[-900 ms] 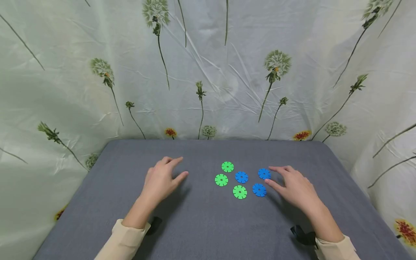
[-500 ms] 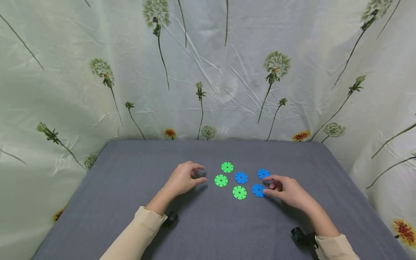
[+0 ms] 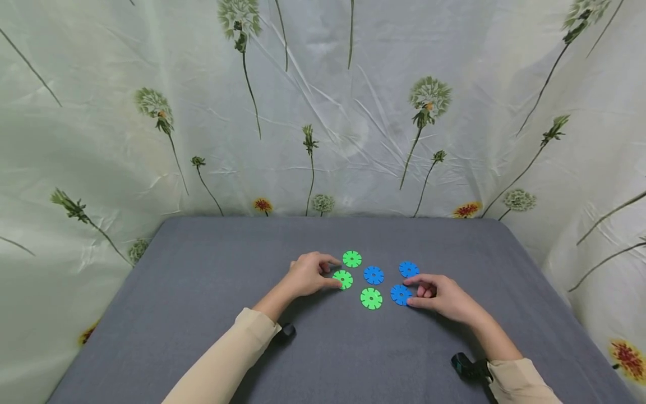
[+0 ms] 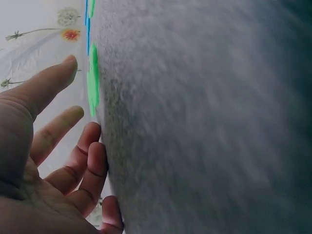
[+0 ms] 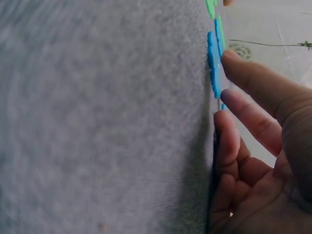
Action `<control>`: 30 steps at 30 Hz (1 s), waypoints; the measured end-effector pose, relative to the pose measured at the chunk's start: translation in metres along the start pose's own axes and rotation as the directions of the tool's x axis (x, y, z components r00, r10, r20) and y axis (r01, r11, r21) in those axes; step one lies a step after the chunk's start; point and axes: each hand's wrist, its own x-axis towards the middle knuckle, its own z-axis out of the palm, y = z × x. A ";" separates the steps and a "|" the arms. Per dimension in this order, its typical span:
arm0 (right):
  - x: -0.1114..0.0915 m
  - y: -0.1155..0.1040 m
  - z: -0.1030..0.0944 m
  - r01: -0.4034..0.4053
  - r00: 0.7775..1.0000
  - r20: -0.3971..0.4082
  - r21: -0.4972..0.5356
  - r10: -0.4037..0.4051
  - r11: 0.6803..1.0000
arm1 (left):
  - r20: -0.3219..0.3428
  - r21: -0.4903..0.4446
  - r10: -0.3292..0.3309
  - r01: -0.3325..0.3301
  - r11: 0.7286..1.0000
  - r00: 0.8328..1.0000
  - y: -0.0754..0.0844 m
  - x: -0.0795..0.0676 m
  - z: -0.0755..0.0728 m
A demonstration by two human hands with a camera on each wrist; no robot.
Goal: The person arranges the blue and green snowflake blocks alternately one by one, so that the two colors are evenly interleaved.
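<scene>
Three green slotted discs and three blue ones lie flat on the grey table. My left hand [image 3: 310, 275] reaches over the left green disc [image 3: 343, 279], thumb and forefinger spread at its edge. In the left wrist view its thumb stands apart from the green disc [image 4: 93, 80] and the other fingers are bent near the cloth. My right hand [image 3: 444, 297] is at the near blue disc [image 3: 400, 295], thumb and forefinger apart at its right side. The right wrist view shows that blue disc [image 5: 213, 63] flat, with the remaining fingers curled on the cloth.
Another green disc [image 3: 351, 258] lies behind, and one more green disc [image 3: 371, 299] in front. A blue disc [image 3: 373, 275] sits mid-group, a further blue disc [image 3: 408, 269] at the back right. Beyond the grey tablecloth [image 3: 323, 359] hangs a flowered curtain [image 3: 333, 112].
My left hand has come right, from bare cloth to the left green disc. My right hand has shifted slightly toward me, from the back blue disc to the near one. The discs stay put.
</scene>
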 end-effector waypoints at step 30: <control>0.002 -0.004 0.007 -0.025 0.999 -0.020 -0.007 0.025 1.000 | 0.069 0.034 -0.046 0.043 0.998 0.997 0.008 0.008 0.011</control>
